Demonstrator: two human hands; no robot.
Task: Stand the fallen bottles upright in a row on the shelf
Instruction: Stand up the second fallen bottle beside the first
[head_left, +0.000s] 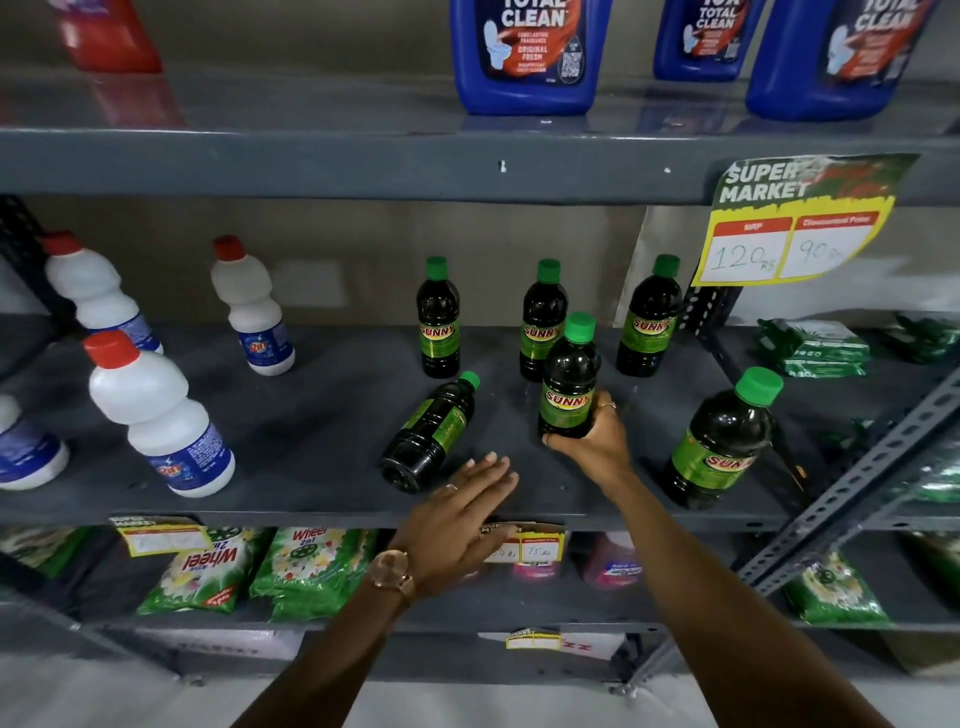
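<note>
Dark green-capped bottles with green "Sunny" labels stand on the grey middle shelf (311, 415). Three stand upright at the back: one at left (439, 322), one in the middle (540, 317), one at right (649, 322). My right hand (597, 436) grips the base of another bottle (569, 379), holding it upright in front of the middle one. One bottle (428, 434) lies on its side, cap pointing back and right. My left hand (462, 514) hovers open just below its base, fingers spread, not touching it. A further bottle (719, 441) stands at the front right.
White bottles with red caps (156, 410) stand on the left half of the shelf. Blue jugs (524, 52) sit on the shelf above. A price tag (795, 228) hangs at the upper right. Green packets (311, 566) fill the lower shelf. A slanted metal brace (857, 478) crosses at right.
</note>
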